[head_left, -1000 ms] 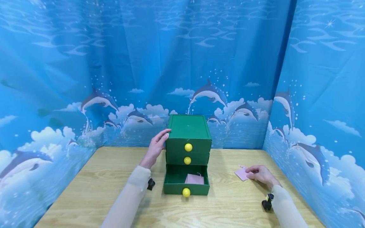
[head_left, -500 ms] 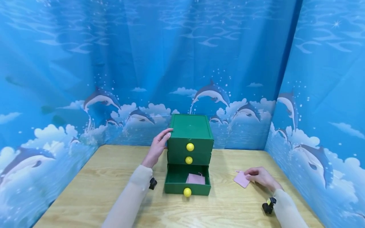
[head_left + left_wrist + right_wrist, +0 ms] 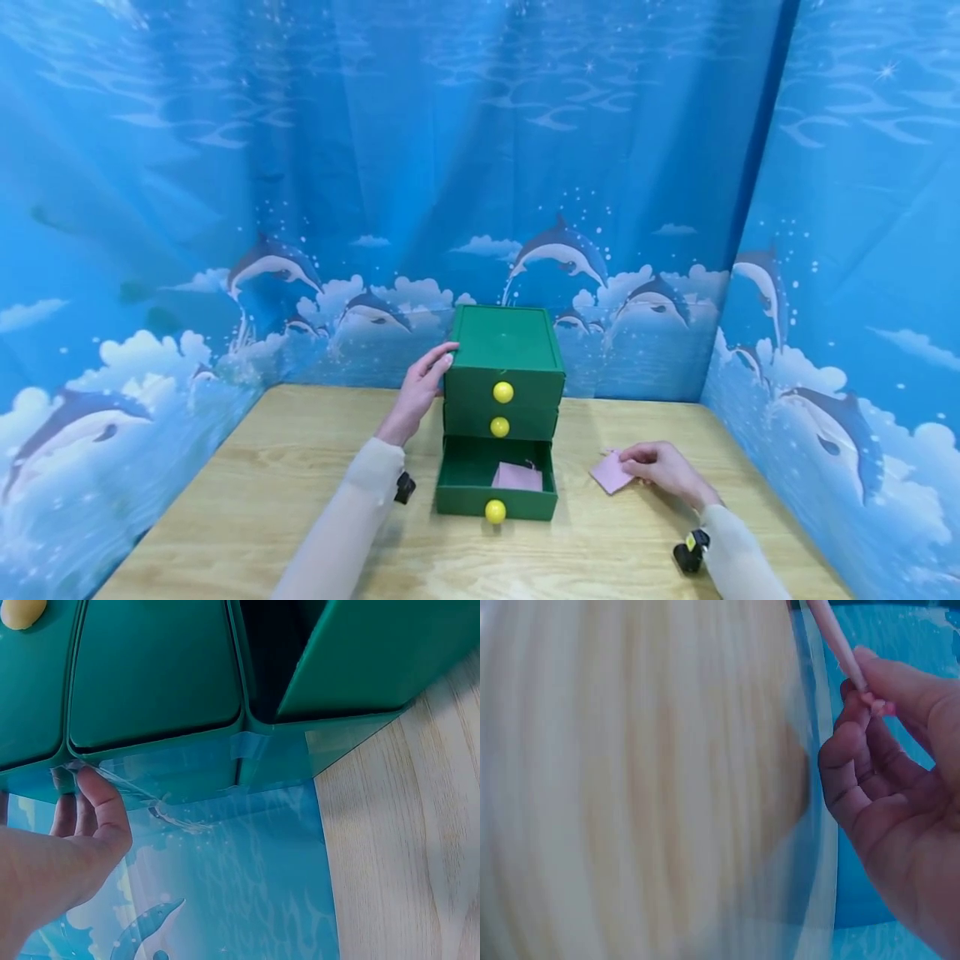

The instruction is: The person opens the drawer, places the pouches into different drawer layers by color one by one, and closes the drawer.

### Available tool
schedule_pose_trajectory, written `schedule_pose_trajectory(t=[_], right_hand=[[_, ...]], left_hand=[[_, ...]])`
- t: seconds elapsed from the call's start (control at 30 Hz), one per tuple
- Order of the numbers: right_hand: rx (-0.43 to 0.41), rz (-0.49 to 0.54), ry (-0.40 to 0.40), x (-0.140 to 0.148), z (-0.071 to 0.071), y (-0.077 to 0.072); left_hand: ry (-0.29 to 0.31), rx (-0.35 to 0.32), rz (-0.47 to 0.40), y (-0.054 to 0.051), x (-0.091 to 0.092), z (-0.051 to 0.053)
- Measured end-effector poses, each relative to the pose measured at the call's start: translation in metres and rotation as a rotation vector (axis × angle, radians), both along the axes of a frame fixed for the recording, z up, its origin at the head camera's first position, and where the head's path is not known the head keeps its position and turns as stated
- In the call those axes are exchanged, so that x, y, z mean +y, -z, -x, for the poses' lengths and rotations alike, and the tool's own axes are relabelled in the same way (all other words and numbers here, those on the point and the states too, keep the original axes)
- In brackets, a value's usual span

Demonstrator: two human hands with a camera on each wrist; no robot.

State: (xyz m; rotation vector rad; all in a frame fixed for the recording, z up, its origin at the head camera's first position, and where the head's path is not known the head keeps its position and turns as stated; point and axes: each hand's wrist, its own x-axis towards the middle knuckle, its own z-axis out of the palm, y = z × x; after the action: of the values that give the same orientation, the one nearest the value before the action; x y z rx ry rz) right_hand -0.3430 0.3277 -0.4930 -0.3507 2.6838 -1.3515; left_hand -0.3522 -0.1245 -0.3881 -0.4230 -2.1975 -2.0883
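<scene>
A green drawer cabinet with yellow ball knobs stands on the table, its bottom drawer pulled out. Inside that drawer lies a pink pouch. My left hand touches the cabinet's upper left side; in the left wrist view the thumb presses near a seam between drawers. To the right of the cabinet, my right hand pinches a second small pink drawstring pouch between thumb and fingers. The right wrist view shows this pouch edge-on, held off the wood.
The wooden table extends on both sides of the cabinet. A blue dolphin-print curtain hangs close behind it and along the right side. Dark wrist cameras sit on both sleeves.
My right hand has carried the pinched pouch leftward, nearer the cabinet. The left hand keeps its place on the cabinet's side, and the head view has shifted slightly.
</scene>
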Motion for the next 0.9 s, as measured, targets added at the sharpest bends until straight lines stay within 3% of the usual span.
schedule_pose_trajectory(t=[0.37,0.7,0.9], right_hand=[[-0.014,0.144,0.034,-0.024,0.0,-0.012],[-0.017,0.213,-0.082,-0.034,-0.009,-0.024],[-0.015,0.213,-0.093,-0.04,-0.015,-0.032]], left_hand=[[0.011,-0.024,0.002,-0.001,-0.001,-0.001],[0.004,-0.02,-0.011,-0.001,-0.001,-0.002],[-0.002,-0.009,-0.009,0.0,0.0,-0.002]])
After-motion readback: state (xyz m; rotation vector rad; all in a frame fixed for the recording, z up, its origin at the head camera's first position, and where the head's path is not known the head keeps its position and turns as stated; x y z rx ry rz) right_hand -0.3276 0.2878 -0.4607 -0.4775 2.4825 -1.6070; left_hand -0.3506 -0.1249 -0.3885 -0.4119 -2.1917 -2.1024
